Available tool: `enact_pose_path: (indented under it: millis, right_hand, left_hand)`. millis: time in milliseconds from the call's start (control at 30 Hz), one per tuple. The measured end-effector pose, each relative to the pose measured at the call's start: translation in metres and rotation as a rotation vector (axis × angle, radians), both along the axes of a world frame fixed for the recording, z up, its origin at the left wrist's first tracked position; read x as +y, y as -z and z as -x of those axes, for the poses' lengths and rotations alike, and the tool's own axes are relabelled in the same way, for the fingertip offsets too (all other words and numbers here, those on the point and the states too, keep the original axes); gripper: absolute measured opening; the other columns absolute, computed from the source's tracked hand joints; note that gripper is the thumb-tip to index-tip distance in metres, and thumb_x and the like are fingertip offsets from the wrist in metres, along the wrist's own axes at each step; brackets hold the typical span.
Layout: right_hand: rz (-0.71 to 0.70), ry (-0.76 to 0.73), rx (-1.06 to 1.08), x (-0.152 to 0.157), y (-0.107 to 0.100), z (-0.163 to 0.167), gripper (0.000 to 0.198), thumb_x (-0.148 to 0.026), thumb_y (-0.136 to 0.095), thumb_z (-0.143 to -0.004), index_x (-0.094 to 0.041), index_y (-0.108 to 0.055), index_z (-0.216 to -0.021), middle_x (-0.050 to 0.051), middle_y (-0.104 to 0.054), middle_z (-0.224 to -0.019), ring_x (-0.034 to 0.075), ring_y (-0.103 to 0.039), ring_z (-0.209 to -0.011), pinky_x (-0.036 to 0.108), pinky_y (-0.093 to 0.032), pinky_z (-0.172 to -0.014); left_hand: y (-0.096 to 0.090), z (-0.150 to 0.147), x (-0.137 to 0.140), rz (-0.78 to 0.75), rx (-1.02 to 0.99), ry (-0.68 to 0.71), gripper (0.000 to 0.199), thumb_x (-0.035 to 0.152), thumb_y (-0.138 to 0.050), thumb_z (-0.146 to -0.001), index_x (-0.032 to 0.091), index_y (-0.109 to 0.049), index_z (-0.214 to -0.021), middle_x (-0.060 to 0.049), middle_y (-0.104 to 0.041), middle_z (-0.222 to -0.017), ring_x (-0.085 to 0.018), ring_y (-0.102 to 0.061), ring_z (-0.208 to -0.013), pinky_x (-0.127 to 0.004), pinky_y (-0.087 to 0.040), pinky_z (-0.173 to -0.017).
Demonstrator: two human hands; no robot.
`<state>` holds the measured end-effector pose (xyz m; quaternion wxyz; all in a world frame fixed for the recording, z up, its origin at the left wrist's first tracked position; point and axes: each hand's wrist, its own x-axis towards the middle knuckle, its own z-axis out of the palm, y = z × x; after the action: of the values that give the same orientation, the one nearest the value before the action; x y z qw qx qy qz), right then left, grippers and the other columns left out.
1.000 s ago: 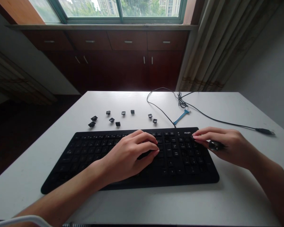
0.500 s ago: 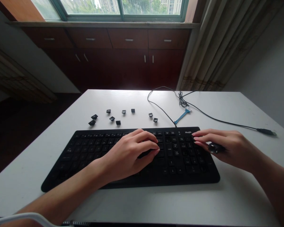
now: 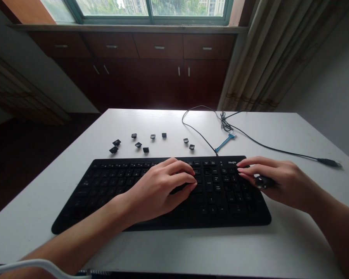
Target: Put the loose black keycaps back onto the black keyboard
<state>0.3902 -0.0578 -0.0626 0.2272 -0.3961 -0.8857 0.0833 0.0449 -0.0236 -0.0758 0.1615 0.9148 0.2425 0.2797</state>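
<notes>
A black keyboard (image 3: 168, 221) lies across the white table, with several key positions on its right part looking bare. My left hand (image 3: 165, 184) rests over its middle, fingers bent and a little apart, fingertips touching keys left of the navigation block. At the upper right corner of the number pad is my right hand (image 3: 276, 174). Its thumb and fingers close round a tool with a dark, glossy handle (image 3: 263, 182); the tip is hidden by the fingers, so its kind cannot be told. Several loose black keycaps (image 3: 145, 150) are scattered behind the keyboard.
A blue brush (image 3: 225, 142) with pale bristles lies behind the keyboard. Beside it runs the bundled black cable (image 3: 225, 123), ending in a USB plug (image 3: 330, 162) at the right. A white cord (image 3: 31, 264) crosses the lower left corner. Cabinets (image 3: 145, 81) stand beyond the table.
</notes>
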Motion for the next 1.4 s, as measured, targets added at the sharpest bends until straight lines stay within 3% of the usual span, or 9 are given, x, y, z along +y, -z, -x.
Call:
enact_pose_path:
  millis: [200, 333, 400, 467, 667, 767, 1033, 1267, 1400]
  right_hand:
    - [0.038, 0.143, 0.376, -0.003, -0.007, 0.007, 0.012, -0.022, -0.074, -0.090, -0.022, -0.064, -0.084, 0.004, -0.067, -0.083, 0.016, -0.062, -0.069, 0.030, -0.050, -0.058]
    - [0.242, 0.208, 1.032, 0.001, -0.014, 0.020, 0.053, -0.036, -0.057, -0.102, -0.021, -0.041, -0.053, -0.004, -0.033, -0.047, 0.011, -0.036, -0.043, 0.031, -0.031, -0.045]
    - [0.355, 0.191, 1.199, 0.006, -0.021, 0.034, 0.057, -0.035, -0.059, -0.101, -0.020, -0.040, -0.049, -0.004, -0.030, -0.043, 0.010, -0.032, -0.039, 0.031, -0.028, -0.042]
    - [0.433, 0.165, 1.180, 0.011, -0.032, 0.049, 0.058, -0.034, -0.062, -0.100, -0.020, -0.042, -0.048, -0.004, -0.033, -0.042, 0.010, -0.033, -0.038, 0.031, -0.026, -0.041]
    - [0.320, 0.005, 1.263, 0.024, -0.035, 0.079, 0.062, -0.038, -0.066, -0.097, -0.020, -0.033, -0.048, -0.007, -0.026, -0.042, 0.007, -0.024, -0.037, 0.029, -0.018, -0.039]
    - [0.411, 0.084, 1.019, 0.029, -0.022, 0.080, 0.060, -0.039, -0.070, -0.095, -0.019, -0.040, -0.047, -0.005, -0.034, -0.043, 0.007, -0.029, -0.039, 0.029, -0.018, -0.039]
    - [0.443, 0.109, 1.304, 0.023, -0.031, 0.069, 0.060, -0.035, -0.071, -0.092, -0.021, -0.036, -0.045, -0.005, -0.025, -0.042, 0.009, -0.024, -0.037, 0.031, -0.017, -0.038]
    - [0.431, 0.151, 1.122, 0.025, -0.013, 0.068, 0.059, -0.046, -0.067, -0.095, -0.022, -0.045, -0.045, -0.002, -0.040, -0.042, 0.011, -0.035, -0.039, 0.032, -0.025, -0.042]
    - [0.577, 0.155, 1.082, 0.030, -0.008, 0.073, 0.058, -0.045, -0.070, -0.093, -0.020, -0.045, -0.048, -0.004, -0.037, -0.043, 0.009, -0.031, -0.039, 0.030, -0.020, -0.040]
  left_hand:
    - [0.001, 0.000, 0.001, -0.002, 0.000, 0.003, 0.010, 0.018, -0.063, -0.098, 0.020, -0.071, -0.103, -0.004, -0.070, -0.111, -0.016, -0.064, -0.100, -0.030, -0.056, -0.085]
    - [0.002, -0.001, 0.001, -0.008, 0.011, 0.005, 0.010, 0.018, -0.063, -0.098, 0.021, -0.071, -0.104, -0.004, -0.070, -0.112, -0.017, -0.064, -0.101, -0.031, -0.056, -0.086]
    - [0.002, -0.001, 0.001, -0.011, 0.013, 0.008, 0.011, 0.018, -0.063, -0.098, 0.021, -0.071, -0.106, -0.004, -0.070, -0.113, -0.017, -0.064, -0.101, -0.031, -0.056, -0.087]
    - [0.002, -0.001, 0.001, -0.015, 0.014, 0.008, 0.012, 0.018, -0.063, -0.098, 0.021, -0.071, -0.106, -0.004, -0.070, -0.113, -0.017, -0.064, -0.102, -0.031, -0.056, -0.087]
    - [0.001, -0.001, 0.002, -0.022, 0.015, 0.009, 0.012, 0.017, -0.062, -0.098, 0.022, -0.071, -0.106, -0.005, -0.070, -0.112, -0.018, -0.065, -0.100, -0.032, -0.056, -0.085]
    - [0.002, -0.001, 0.002, -0.019, 0.014, 0.006, 0.012, 0.018, -0.062, -0.098, 0.022, -0.071, -0.106, -0.005, -0.070, -0.113, -0.018, -0.065, -0.100, -0.032, -0.056, -0.086]
    - [0.002, 0.000, 0.001, -0.017, 0.019, 0.004, 0.013, 0.018, -0.062, -0.098, 0.022, -0.071, -0.107, -0.005, -0.070, -0.113, -0.018, -0.065, -0.101, -0.032, -0.057, -0.087]
    - [0.001, -0.002, 0.002, 0.008, 0.009, 0.002, 0.014, 0.018, -0.062, -0.098, 0.022, -0.072, -0.108, -0.006, -0.070, -0.113, -0.018, -0.065, -0.101, -0.032, -0.057, -0.087]
    - [-0.007, 0.001, 0.006, 0.007, -0.023, -0.030, 0.016, 0.018, -0.061, -0.099, 0.021, -0.071, -0.110, -0.005, -0.071, -0.112, -0.017, -0.066, -0.102, -0.031, -0.057, -0.088]
